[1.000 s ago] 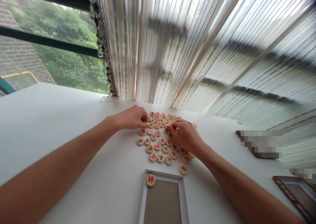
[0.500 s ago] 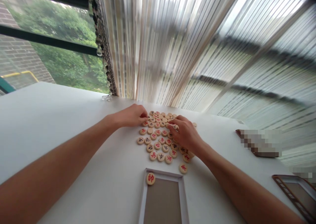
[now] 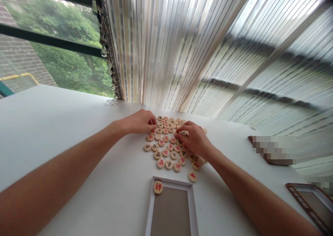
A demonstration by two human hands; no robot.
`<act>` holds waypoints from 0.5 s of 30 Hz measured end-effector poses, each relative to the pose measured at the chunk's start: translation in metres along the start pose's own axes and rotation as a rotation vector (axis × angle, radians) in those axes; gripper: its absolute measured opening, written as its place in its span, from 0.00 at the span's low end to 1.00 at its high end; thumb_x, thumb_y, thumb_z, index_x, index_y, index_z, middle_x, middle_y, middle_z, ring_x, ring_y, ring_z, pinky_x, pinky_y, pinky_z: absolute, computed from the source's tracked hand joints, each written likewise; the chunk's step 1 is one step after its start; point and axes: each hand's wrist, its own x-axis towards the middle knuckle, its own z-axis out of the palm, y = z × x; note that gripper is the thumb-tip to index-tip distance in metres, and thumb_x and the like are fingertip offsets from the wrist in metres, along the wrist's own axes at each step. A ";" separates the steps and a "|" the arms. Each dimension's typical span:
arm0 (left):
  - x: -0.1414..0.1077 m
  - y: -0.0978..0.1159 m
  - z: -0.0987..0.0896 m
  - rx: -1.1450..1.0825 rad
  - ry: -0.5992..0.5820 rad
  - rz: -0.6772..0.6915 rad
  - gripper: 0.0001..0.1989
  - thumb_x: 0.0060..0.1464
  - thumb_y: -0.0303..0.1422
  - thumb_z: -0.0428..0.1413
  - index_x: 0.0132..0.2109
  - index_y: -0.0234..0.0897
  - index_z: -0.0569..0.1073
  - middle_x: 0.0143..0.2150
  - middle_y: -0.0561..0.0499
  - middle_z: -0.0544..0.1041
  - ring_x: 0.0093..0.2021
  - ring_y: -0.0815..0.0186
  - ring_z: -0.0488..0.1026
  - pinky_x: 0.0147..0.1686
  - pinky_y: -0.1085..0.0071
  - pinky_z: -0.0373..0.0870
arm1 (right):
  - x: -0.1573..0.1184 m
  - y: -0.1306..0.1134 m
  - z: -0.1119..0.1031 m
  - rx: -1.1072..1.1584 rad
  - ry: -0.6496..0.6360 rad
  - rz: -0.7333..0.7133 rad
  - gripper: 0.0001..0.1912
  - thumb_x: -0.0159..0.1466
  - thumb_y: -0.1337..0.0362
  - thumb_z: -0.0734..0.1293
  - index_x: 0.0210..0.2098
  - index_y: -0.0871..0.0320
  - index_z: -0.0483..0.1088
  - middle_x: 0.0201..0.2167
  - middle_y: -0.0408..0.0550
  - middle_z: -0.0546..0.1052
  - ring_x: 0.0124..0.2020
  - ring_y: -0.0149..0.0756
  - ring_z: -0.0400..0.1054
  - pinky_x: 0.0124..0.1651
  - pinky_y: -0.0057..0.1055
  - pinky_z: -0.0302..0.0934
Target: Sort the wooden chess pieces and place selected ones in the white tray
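Where I look down through the head view, the wooden game pieces point(image 3: 165, 152) lie spread on the white table point(image 3: 78, 118) between my two hands, so side matters more to me than angle: each disc is round and has no long axis to line up with. My left hand point(image 3: 137, 122) is at the left edge of the spread, thumb and forefinger curled close together just beside a red-marked disc point(image 3: 153, 132); I cannot tell whether they pinch anything. My right hand point(image 3: 196, 138) reaches over the right side, thumb and forefinger apart around a dark-marked disc point(image 3: 183, 133), which is clearly nearer to it than to the left; whether they grip it or only frame it, I cannot tell. Nearer my body than both sets of fingertips, the shallow tray point(image 3: 173, 182) points its long side away from me, with one larger red-marked piece point(image 3: 158, 187) at its far left corner.
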 end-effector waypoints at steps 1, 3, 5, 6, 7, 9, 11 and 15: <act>0.000 0.000 0.000 0.001 0.000 0.001 0.12 0.60 0.37 0.58 0.41 0.36 0.85 0.37 0.46 0.86 0.36 0.62 0.79 0.34 0.71 0.65 | 0.000 0.000 -0.001 -0.002 -0.010 -0.002 0.05 0.67 0.63 0.75 0.41 0.56 0.83 0.43 0.51 0.78 0.42 0.41 0.74 0.47 0.35 0.66; 0.001 -0.001 0.001 0.004 0.001 0.003 0.13 0.61 0.38 0.58 0.42 0.36 0.85 0.38 0.45 0.86 0.36 0.62 0.79 0.34 0.71 0.66 | 0.000 -0.001 -0.002 -0.013 -0.032 -0.012 0.05 0.67 0.63 0.75 0.41 0.56 0.82 0.44 0.52 0.78 0.44 0.42 0.74 0.48 0.36 0.66; 0.001 -0.002 0.001 0.008 0.003 0.006 0.14 0.61 0.38 0.58 0.43 0.35 0.85 0.38 0.45 0.86 0.36 0.62 0.79 0.34 0.71 0.66 | -0.001 -0.003 -0.003 -0.027 -0.054 -0.027 0.05 0.69 0.64 0.73 0.42 0.57 0.82 0.45 0.53 0.78 0.45 0.43 0.73 0.49 0.37 0.65; 0.001 -0.002 0.001 0.010 0.004 0.007 0.15 0.61 0.39 0.58 0.43 0.35 0.85 0.38 0.45 0.86 0.36 0.61 0.79 0.34 0.71 0.66 | -0.001 -0.004 -0.004 -0.034 -0.063 -0.034 0.05 0.70 0.65 0.71 0.42 0.58 0.81 0.46 0.54 0.78 0.46 0.43 0.72 0.50 0.38 0.65; 0.002 -0.002 0.002 0.012 0.004 0.008 0.15 0.61 0.39 0.58 0.44 0.35 0.85 0.37 0.44 0.86 0.36 0.61 0.79 0.33 0.71 0.66 | -0.001 -0.005 -0.004 -0.040 -0.072 -0.041 0.06 0.71 0.65 0.70 0.42 0.58 0.81 0.46 0.55 0.77 0.46 0.44 0.72 0.50 0.38 0.65; 0.002 -0.003 0.002 0.013 0.006 0.009 0.15 0.61 0.39 0.57 0.44 0.35 0.85 0.37 0.45 0.86 0.35 0.62 0.79 0.33 0.71 0.65 | -0.002 -0.007 -0.006 -0.051 -0.087 -0.054 0.08 0.72 0.66 0.68 0.41 0.59 0.80 0.46 0.55 0.77 0.47 0.44 0.71 0.51 0.39 0.65; 0.002 -0.003 0.002 0.012 0.009 0.008 0.15 0.62 0.40 0.57 0.45 0.35 0.85 0.38 0.45 0.86 0.35 0.62 0.79 0.33 0.71 0.65 | -0.002 -0.008 -0.006 -0.060 -0.096 -0.070 0.10 0.73 0.66 0.66 0.39 0.59 0.79 0.45 0.55 0.76 0.47 0.44 0.71 0.52 0.40 0.64; 0.002 -0.002 0.002 0.015 0.014 0.008 0.15 0.62 0.39 0.58 0.44 0.35 0.85 0.38 0.45 0.85 0.35 0.62 0.79 0.33 0.71 0.65 | -0.001 -0.005 -0.005 -0.074 -0.100 -0.084 0.15 0.75 0.65 0.63 0.33 0.59 0.76 0.45 0.55 0.76 0.46 0.44 0.70 0.53 0.40 0.64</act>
